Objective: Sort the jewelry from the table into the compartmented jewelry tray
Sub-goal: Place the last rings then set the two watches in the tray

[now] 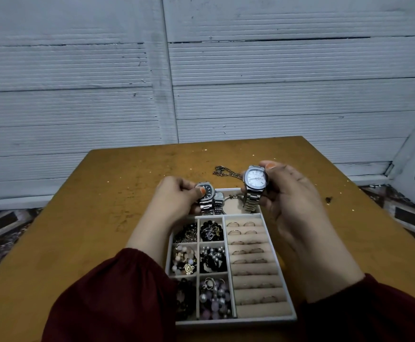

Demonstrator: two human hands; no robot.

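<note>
Two watches are gripped, one per hand: the left hand [176, 197] pinches the dark-dial watch [206, 191] at the left end of the jewelry tray's [236, 323] far compartment. The right hand [292, 191] clasps the white-dial watch [255, 179] raised over that compartment's right end, its bracelet hanging just inside the far right corner. A chain [223, 171] lies on the table [127, 181] just beyond the tray's far edge, and tabletop extends wide to the left, right and far sides.

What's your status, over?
Both full: left grip on dark-faced watch at tray top compartment; right grip holds white-faced watch over it; chain lies on table.
</note>
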